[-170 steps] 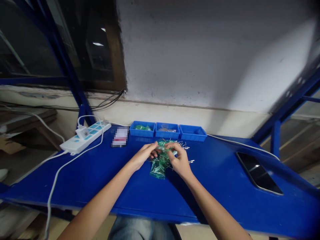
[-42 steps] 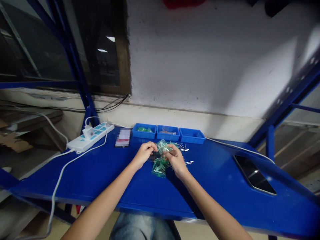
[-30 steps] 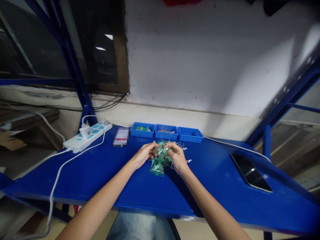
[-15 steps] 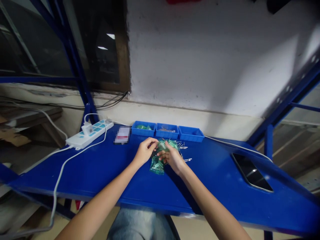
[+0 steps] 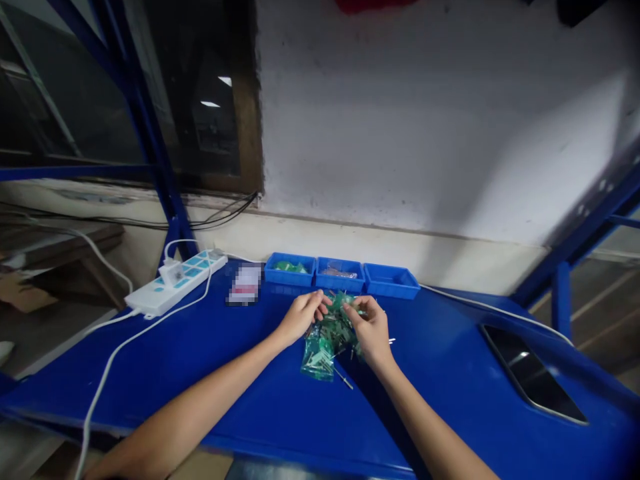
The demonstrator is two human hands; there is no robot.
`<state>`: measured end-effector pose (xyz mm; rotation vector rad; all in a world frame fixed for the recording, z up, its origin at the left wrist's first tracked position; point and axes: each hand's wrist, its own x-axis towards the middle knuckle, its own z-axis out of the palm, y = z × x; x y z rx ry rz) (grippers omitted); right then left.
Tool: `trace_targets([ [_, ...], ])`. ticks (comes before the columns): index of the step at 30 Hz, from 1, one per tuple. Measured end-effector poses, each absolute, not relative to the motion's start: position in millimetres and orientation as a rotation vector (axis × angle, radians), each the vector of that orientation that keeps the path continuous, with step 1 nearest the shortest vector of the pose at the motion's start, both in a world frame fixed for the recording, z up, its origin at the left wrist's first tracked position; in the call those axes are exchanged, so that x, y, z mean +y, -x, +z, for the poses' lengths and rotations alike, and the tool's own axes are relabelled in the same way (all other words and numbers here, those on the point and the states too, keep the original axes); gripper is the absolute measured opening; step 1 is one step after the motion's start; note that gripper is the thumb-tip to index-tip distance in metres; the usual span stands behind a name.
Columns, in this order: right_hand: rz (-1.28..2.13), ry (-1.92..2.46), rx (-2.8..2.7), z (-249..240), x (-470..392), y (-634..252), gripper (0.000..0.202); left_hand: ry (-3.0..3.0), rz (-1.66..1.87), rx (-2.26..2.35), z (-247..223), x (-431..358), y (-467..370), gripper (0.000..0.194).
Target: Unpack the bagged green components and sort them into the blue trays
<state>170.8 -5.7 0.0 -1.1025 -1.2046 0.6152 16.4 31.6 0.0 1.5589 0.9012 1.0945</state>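
Observation:
A pile of thin green plastic bags (image 5: 333, 328) with slim silver metal pins, which look like blind rivets, lies in the middle of the blue table. On its left side my left hand (image 5: 303, 316) has its fingers curled closed at the bag's edge. My right hand (image 5: 373, 330) pinches the green plastic between thumb and fingers at the upper right. One small green bag (image 5: 318, 360) of pins lies flat at the front of the pile. A loose rivet (image 5: 344, 380) rests just right of it. The fingers partly cover the plastic.
Three blue bins stand behind the pile: the left bin (image 5: 290, 279) holds green bags, the middle bin (image 5: 340, 283) small packed parts, and the right bin (image 5: 393, 288) shows bare. A power strip (image 5: 175, 287) with cables and a blurred card (image 5: 245, 285) are left. A phone (image 5: 534, 373) lies right.
My right hand has turned from spread fingers to a pinch on the plastic. A loose rivet now shows in front of the pile. The view has tilted up slightly.

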Motion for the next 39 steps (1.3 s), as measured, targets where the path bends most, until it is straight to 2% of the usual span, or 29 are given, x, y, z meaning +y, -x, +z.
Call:
trace_targets([
  [2,0.358,1.101,-1.499,3.0,-4.2,-170.6,0.005,-1.491,1.032,0.882,2.8,35.8,-17.4,0.054],
  [3,0.248,1.08,-1.649,4.1,-4.2,-169.3,0.006,-1.462,1.032,0.884,3.7,36.1,-16.7,0.054],
  [5,0.089,1.021,-1.896,4.7,-6.4,-165.1,0.014,-1.432,1.068,0.913,4.1,33.6,-12.8,0.047],
  [8,0.029,0.995,-2.05,3.3,-15.8,-159.0,0.019,-1.487,1.031,0.959,3.2,25.6,-5.1,0.032],
  [12,0.142,1.143,-1.885,5.5,-28.8,-161.5,0.011,-1.514,1.069,0.987,3.2,17.9,-4.4,0.025],
  [14,0.269,1.267,-1.67,8.3,-30.3,-166.1,0.014,-1.496,1.139,1.003,3.1,16.2,-7.2,0.019],
  [19,1.037,1.29,-1.164,8.9,-24.4,-169.9,0.045,-1.685,1.259,0.883,2.4,10.6,-9.5,0.012],
  [22,1.295,1.164,-0.971,5.9,-21.4,-167.8,0.04,-1.981,1.246,0.814,3.4,4.5,-8.9,0.017],
  [27,1.235,1.115,-1.022,5.6,-20.5,-168.1,0.029,-2.065,1.156,0.943,4.3,-2.8,-8.5,0.022],
  [33,1.041,1.109,-1.24,5.5,-22.5,-169.2,0.023,-2.006,1.09,0.802,11.6,-0.4,-4.0,0.01],
  [39,0.84,1.147,-1.472,2.3,-24.0,-171.0,0.009,-1.812,1.152,0.975,7.8,3.7,-6.3,0.031],
])
